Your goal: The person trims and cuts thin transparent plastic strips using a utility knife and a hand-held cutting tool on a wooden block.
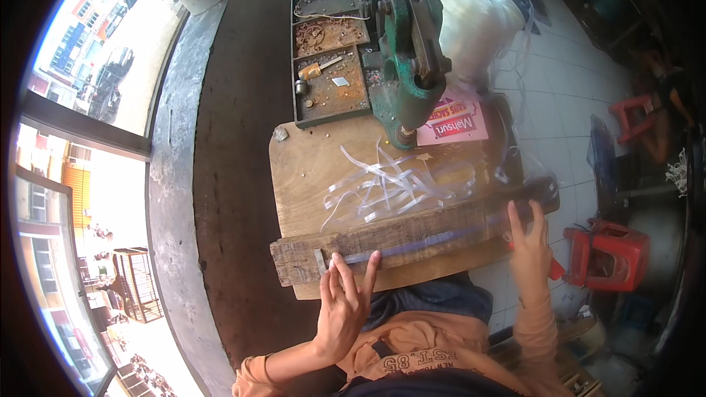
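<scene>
A long, rough wooden beam (412,235) lies across the near end of the tabletop. A narrow translucent ribbon strip (423,244) stretches along it, with a small metal piece (321,261) at its left end. My left hand (344,305) rests its outstretched fingers on the strip's left part, holding it flat. At the beam's right end, my right hand (531,254) touches the strip with two extended fingers. Its other fingers curl round a red tool (557,270), whose working end is hidden. Beyond the beam lies a loose heap of cut ribbon pieces (390,184).
A green hand press (404,66) stands at the table's far end, beside a compartmented tray (331,114) of small parts. Pink printed packaging (460,121) lies under it. Right are a large translucent bundle (471,15), red stools (614,254) and another person (673,92). A window ledge (173,198) runs left.
</scene>
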Tool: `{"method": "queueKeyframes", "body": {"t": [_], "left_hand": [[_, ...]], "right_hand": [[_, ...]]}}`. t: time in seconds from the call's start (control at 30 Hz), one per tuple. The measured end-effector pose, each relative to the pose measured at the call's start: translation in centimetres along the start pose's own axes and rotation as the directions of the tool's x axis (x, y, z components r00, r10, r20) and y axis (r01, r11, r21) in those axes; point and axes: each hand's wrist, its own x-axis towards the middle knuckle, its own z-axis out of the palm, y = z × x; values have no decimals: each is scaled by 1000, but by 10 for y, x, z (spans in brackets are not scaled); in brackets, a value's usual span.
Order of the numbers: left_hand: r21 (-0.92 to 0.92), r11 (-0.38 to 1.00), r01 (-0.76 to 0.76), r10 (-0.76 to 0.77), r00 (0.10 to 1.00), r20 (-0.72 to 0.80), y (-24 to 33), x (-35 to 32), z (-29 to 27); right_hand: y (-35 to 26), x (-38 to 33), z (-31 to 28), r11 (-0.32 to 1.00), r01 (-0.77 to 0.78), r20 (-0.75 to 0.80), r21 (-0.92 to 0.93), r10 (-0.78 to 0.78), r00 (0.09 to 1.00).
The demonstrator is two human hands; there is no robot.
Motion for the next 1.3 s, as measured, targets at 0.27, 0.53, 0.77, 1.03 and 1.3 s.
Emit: {"method": "queueKeyframes", "body": {"t": [0.27, 0.53, 0.77, 1.03, 1.3], "left_hand": [[27, 999, -23, 23, 1000, 16, -4, -1, 0], [-54, 998, -22, 21, 1000, -18, -7, 1, -3], [-87, 996, -23, 23, 1000, 6, -8, 1, -1], [-129, 990, -51, 53, 998, 15, -11, 2, -5], [-130, 991, -28, 30, 999, 10, -12, 1, -8]], "right_hand": [[10, 7, -13, 976, 119, 64, 182, -132, 989], [-20, -14, -15, 993, 69, 199, 97, -88, 976], [-22, -14, -8, 992, 48, 235, 116, -75, 969], [-20, -16, -12, 995, 24, 226, 93, -45, 973], [-17, -14, -20, 996, -74, 180, 59, 62, 982]]}}
